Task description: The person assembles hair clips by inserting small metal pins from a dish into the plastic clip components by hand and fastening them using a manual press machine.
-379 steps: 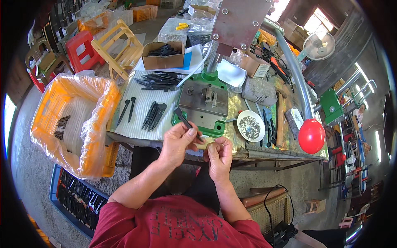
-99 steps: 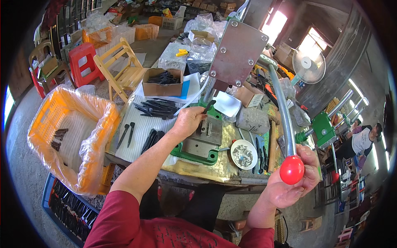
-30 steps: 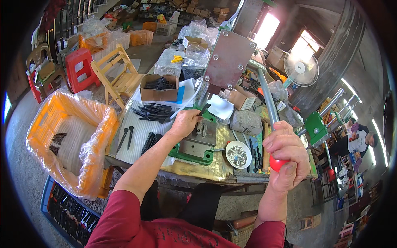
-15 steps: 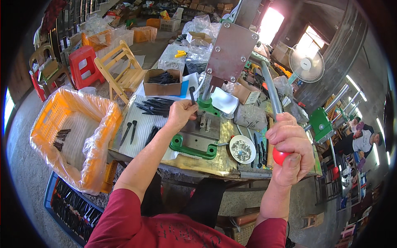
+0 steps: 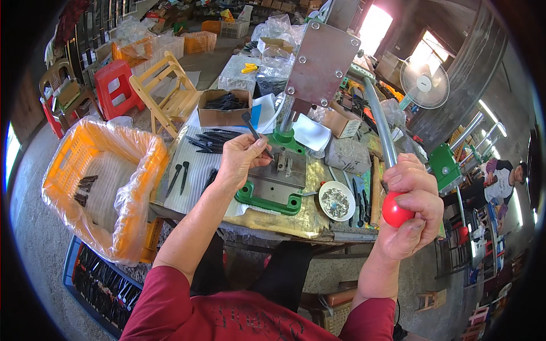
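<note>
My left hand (image 5: 242, 163) pinches a slim black piece with a flat rounded head (image 5: 248, 122), tilted with its head up and left. It is beside the metal fixture (image 5: 285, 165) on the plate of a green-based hand press (image 5: 267, 204). Whether the lower end touches the fixture is hidden by my fingers. My right hand (image 5: 418, 219) is wrapped round the red ball knob (image 5: 397, 209) of the press's steel lever (image 5: 380, 119). Several similar black pieces (image 5: 213, 141) lie heaped left of the press, and two more (image 5: 185, 177) rest nearer.
A white bowl of small metal parts (image 5: 335, 183) stands right of the press. Behind the heap is a cardboard box (image 5: 222, 117) of black pieces. A plastic-lined orange crate (image 5: 142, 187) stands at left, above a blue crate (image 5: 74, 264). At far right is another person (image 5: 503, 190).
The black piece has gone from nearly upright to leaning left, as my left hand turned. My right hand stays on the knob. The view has shifted slightly.
</note>
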Motion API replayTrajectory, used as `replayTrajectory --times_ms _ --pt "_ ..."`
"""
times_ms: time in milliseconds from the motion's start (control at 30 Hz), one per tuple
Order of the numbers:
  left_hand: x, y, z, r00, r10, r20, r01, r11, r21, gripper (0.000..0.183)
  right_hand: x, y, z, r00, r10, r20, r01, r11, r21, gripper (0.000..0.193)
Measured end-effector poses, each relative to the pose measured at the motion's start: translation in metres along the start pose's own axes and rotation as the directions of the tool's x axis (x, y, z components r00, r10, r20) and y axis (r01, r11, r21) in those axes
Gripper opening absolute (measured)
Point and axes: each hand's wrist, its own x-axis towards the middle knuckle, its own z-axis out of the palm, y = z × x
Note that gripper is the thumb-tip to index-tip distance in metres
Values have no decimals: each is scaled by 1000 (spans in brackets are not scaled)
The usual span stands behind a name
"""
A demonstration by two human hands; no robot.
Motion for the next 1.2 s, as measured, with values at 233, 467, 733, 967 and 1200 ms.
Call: replayTrajectory --times_ms 233,467,733,967,1200 --pt "-19 8 -2 999 31 -8 -31 999 -35 14 -13 0 0 957 -60 -284 18 989 -147 38" --pt "-31 14 -9 999 46 -6 -46 998 -40 15 -67 5 -6 909 75 -411 -75 997 14 33" --pt "-37 31 -47 995 86 -44 -68 951 302 16 -148 1 40 779 448 -439 -400 894 202 16" --pt "-57 37 -89 971 232 -63 -49 447 893 18 -182 -19 52 724 656 -214 -614 754 233 17" --pt "-72 25 -96 992 54 -113 117 -80 990 23 -194 -27 56 604 780 -162 -696 616 370 18"
